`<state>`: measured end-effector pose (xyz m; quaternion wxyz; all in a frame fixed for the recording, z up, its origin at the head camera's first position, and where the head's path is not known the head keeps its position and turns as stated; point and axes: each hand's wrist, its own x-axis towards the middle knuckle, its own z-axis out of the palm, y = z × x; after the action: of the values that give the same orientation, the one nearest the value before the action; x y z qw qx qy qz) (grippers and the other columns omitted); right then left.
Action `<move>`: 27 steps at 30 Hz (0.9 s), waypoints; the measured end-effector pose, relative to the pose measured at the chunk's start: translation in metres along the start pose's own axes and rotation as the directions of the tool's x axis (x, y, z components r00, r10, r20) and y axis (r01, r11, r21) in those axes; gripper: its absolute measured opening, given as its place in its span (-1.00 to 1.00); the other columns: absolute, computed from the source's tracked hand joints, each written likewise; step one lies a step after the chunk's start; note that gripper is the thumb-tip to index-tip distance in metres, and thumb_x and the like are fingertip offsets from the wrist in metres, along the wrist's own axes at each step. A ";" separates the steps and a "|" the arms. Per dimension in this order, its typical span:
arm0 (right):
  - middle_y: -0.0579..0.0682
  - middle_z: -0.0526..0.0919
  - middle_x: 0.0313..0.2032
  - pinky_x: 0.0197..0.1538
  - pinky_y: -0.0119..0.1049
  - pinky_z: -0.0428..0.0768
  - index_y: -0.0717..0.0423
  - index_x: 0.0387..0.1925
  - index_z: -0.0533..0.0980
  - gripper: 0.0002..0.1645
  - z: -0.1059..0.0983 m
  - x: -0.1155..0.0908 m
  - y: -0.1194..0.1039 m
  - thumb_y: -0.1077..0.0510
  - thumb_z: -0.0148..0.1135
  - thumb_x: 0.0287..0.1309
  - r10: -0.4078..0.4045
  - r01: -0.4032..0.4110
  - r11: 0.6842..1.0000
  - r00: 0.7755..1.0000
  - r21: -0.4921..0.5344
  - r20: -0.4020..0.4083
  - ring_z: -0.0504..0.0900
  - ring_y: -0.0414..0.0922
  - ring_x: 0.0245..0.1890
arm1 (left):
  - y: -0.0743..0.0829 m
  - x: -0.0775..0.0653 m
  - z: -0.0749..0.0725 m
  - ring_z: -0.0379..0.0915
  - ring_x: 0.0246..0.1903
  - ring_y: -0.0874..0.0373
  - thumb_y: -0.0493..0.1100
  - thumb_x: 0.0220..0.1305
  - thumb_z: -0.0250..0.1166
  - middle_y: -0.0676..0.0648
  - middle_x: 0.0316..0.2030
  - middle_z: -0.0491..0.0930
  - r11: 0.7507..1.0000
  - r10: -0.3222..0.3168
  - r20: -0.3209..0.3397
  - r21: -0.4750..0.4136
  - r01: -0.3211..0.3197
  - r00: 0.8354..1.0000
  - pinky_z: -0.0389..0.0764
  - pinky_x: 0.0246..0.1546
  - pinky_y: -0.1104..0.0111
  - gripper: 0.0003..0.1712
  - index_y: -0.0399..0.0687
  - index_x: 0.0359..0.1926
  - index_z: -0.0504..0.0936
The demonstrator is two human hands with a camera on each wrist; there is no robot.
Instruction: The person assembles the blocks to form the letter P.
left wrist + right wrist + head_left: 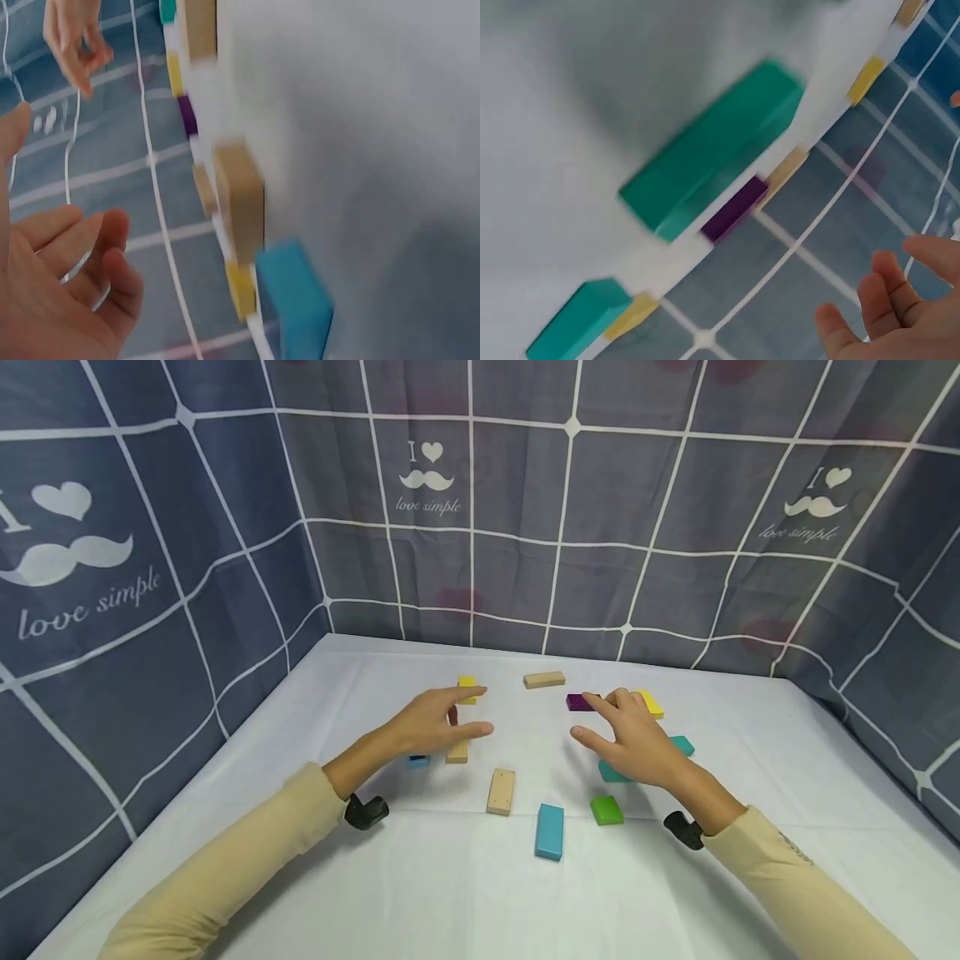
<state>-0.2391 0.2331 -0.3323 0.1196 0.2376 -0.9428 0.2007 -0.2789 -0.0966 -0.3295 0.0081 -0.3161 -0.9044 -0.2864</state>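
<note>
My left hand [429, 722] is raised over the left side of the white table, thumb and index finger extended, holding nothing. Below it lie a wooden block [457, 754] and a blue block [418, 762], both partly hidden; a yellow block [467, 680] shows behind its index finger. Over the right side hovers my right hand [639, 742], empty too, with fingers spread and slightly bent. Nearest it are a purple block [576, 702], a yellow block [652, 705] and two teal blocks [613, 773], partly covered by the hand. In the right wrist view a teal block [712, 150] looks large.
Closer to me lie a wooden block [501, 792], a blue block [550, 832] and a green block [607, 811]. Another wooden block [544, 680] lies near the far edge. A dark checked curtain [517, 577] encloses the white-covered table [465, 893] at the back and sides.
</note>
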 end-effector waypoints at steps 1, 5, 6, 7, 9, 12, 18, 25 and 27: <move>0.10 0.44 -0.15 -0.20 -0.18 0.37 0.27 0.34 0.38 -0.20 0.001 -0.003 -0.004 -0.21 0.20 0.31 -0.015 0.015 1.000 1.000 0.004 0.000 0.29 -0.03 -0.16 | 0.004 -0.002 0.003 0.44 -0.41 0.16 0.28 0.27 0.28 -0.08 -0.07 0.63 1.000 0.019 0.023 -0.018 -0.019 1.000 0.49 -0.41 0.32 -0.17 -0.02 0.42 0.37; -0.02 0.44 -0.22 -0.20 -0.22 0.37 0.24 0.26 0.48 -0.25 0.004 -0.014 -0.020 -0.21 0.26 0.26 -0.045 0.044 0.999 0.999 0.025 0.018 0.30 -0.09 -0.17 | 0.016 -0.010 0.016 0.54 -0.34 0.11 0.25 0.23 0.33 -0.08 0.05 0.61 0.997 0.045 0.121 -0.063 -0.038 0.992 0.57 -0.26 0.25 -0.15 -0.07 0.41 0.38; -0.03 0.45 -0.21 -0.19 -0.22 0.38 0.23 0.25 0.50 -0.25 0.005 -0.017 -0.023 -0.23 0.26 0.26 -0.050 0.049 0.998 0.998 0.025 0.031 0.30 -0.10 -0.16 | 0.019 -0.012 0.019 0.57 -0.19 0.09 0.26 0.22 0.34 -0.06 0.18 0.55 0.998 0.044 0.144 -0.060 -0.036 0.989 0.59 -0.13 0.22 -0.14 -0.08 0.41 0.37; -0.05 0.45 -0.21 -0.18 -0.22 0.39 0.22 0.24 0.51 -0.25 0.006 -0.020 -0.026 -0.25 0.25 0.25 -0.056 0.055 0.998 0.997 0.022 0.048 0.31 -0.11 -0.15 | 0.021 -0.013 0.022 0.56 -0.04 0.07 0.28 0.21 0.34 -0.06 0.23 0.51 0.998 0.038 0.169 -0.053 -0.030 0.985 0.56 0.00 0.19 -0.12 -0.10 0.41 0.37; -0.06 0.46 -0.21 -0.18 -0.23 0.41 0.21 0.23 0.52 -0.23 0.007 -0.027 -0.032 -0.29 0.24 0.24 -0.066 0.064 0.998 0.994 0.030 0.090 0.31 -0.12 -0.14 | 0.024 -0.017 0.027 0.40 0.23 0.07 0.31 0.19 0.34 -0.04 0.29 0.45 0.999 0.020 0.213 -0.043 -0.011 0.977 0.42 0.22 0.15 -0.08 -0.10 0.42 0.36; -0.08 0.45 -0.22 -0.20 -0.28 0.40 0.20 0.23 0.52 -0.17 0.008 -0.037 -0.040 -0.36 0.18 0.24 -0.092 0.088 0.996 0.984 0.033 0.153 0.29 -0.16 -0.16 | 0.027 -0.023 0.034 0.22 0.37 0.09 0.33 0.13 0.38 0.00 0.37 0.35 0.999 -0.010 0.258 -0.035 0.020 0.966 0.29 0.32 0.15 -0.02 -0.08 0.43 0.34; -0.13 0.38 -0.27 -0.29 -0.36 0.34 0.23 0.26 0.49 -0.08 0.013 -0.053 -0.050 -0.43 0.16 0.21 -0.120 0.108 0.992 0.965 0.062 0.232 0.23 -0.20 -0.26 | 0.030 -0.032 0.038 0.19 0.38 0.09 0.25 0.09 0.45 0.00 0.39 0.32 0.998 -0.037 0.278 -0.041 0.050 0.960 0.27 0.34 0.15 -0.02 -0.06 0.43 0.32; -0.15 0.35 -0.31 -0.31 -0.39 0.33 0.29 0.25 0.48 -0.03 0.019 -0.059 -0.056 -0.41 0.26 0.13 -0.132 0.119 0.991 0.949 0.062 0.287 0.22 -0.19 -0.28 | 0.029 -0.032 0.041 0.18 0.38 0.07 0.02 0.13 0.50 -0.05 0.38 0.32 0.997 -0.021 0.308 -0.058 0.041 0.951 0.25 0.35 0.18 -0.10 -0.13 0.41 0.33; -0.15 0.34 -0.32 -0.31 -0.38 0.32 0.31 0.23 0.48 -0.01 0.022 -0.059 -0.057 -0.42 0.27 0.10 -0.131 0.123 0.991 0.948 0.045 0.291 0.22 -0.18 -0.28 | 0.029 -0.033 0.042 0.19 0.38 0.07 -0.01 0.14 0.50 -0.05 0.38 0.33 0.998 -0.014 0.312 -0.055 0.033 0.950 0.26 0.35 0.20 -0.13 -0.15 0.41 0.34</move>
<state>-0.1628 0.2019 -0.3524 -0.0122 0.3264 -0.9302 0.1675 -0.2290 -0.0750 -0.3558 -0.1476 -0.3465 -0.8892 -0.2598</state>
